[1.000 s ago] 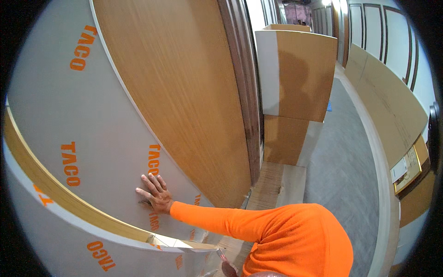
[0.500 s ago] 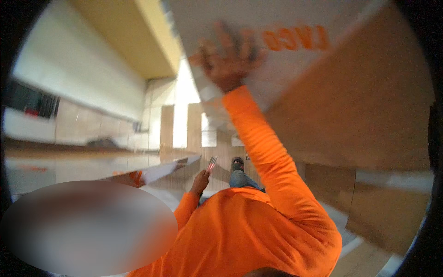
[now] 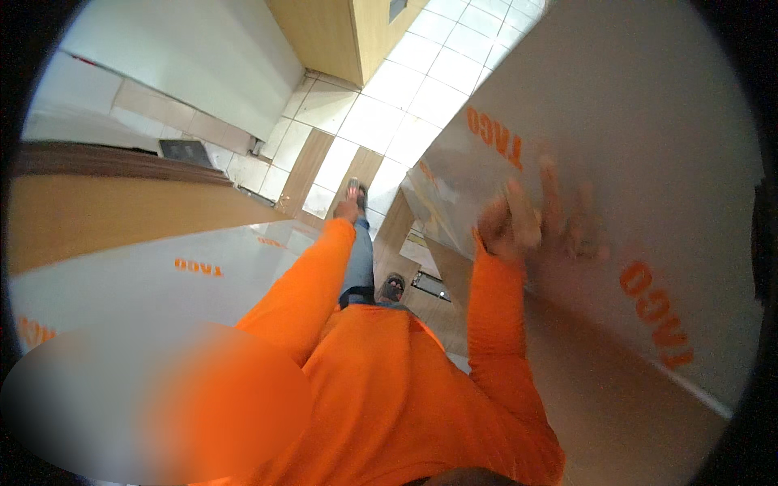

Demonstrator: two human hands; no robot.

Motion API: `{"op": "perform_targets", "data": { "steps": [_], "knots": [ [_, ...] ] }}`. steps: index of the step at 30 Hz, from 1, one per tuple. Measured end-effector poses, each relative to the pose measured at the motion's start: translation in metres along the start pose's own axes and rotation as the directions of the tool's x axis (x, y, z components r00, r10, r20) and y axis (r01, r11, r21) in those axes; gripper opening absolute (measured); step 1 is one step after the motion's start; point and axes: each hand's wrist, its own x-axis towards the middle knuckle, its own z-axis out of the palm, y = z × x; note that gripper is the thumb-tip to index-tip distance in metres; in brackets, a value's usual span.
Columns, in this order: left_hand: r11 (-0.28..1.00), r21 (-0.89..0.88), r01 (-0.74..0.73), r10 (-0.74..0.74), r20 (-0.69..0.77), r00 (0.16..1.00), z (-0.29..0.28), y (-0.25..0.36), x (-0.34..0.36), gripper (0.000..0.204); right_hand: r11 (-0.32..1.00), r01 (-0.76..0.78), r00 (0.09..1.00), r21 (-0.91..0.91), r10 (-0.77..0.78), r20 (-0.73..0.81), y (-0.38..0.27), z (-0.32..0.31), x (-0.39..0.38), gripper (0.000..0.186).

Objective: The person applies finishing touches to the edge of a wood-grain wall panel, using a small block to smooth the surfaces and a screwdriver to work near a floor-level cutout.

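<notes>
While spread flat, right hand (image 3: 531,223) grip released, pressing pale film-covered panel (image 3: 648,146), orange lettering, blurred.

Laminate sheet (image 3: 648,162): smooth, faintly glossy grey protective film with orange print. Second sheet (image 3: 162,275), left: same filmed finish. Floor (image 3: 389,105): glossy pale tiles. Sleeve (image 3: 494,324): matt orange cloth.

Right hand (image 3: 531,223) motion-blurred against panel (image 3: 648,146)
</notes>
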Motion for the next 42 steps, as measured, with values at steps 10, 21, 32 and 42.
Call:
{"op": "perform_targets", "data": {
  "steps": [10, 21, 32, 42],
  "knots": [
    [0.822, 0.437, -0.366, 0.264, 0.278, 0.924, 0.004, 0.277, 0.067, 0.071, 0.793, -0.338, 0.941, -0.507, 0.289, -0.174, 0.040, 0.024, -0.008, 0.046],
    [0.336, 0.361, -0.870, 0.303, 0.833, 0.463, 0.089, 0.489, 0.058, 0.066, 0.201, -0.623, 0.770, -0.756, -0.012, -0.638, 0.002, 0.089, 0.042, 0.066],
    [-0.221, -0.137, -0.966, 0.017, 0.989, -0.144, 0.170, 0.596, 0.176, 0.040, -0.315, -0.737, 0.661, -0.598, -0.521, -0.540, -0.057, 0.157, 0.077, 0.086],
    [-0.201, 0.320, -0.926, -0.199, 0.912, 0.359, 0.267, 0.699, 0.204, 0.074, -0.715, -0.699, 0.675, -0.021, -0.649, -0.351, -0.110, 0.207, 0.062, 0.022]
  ]
}}
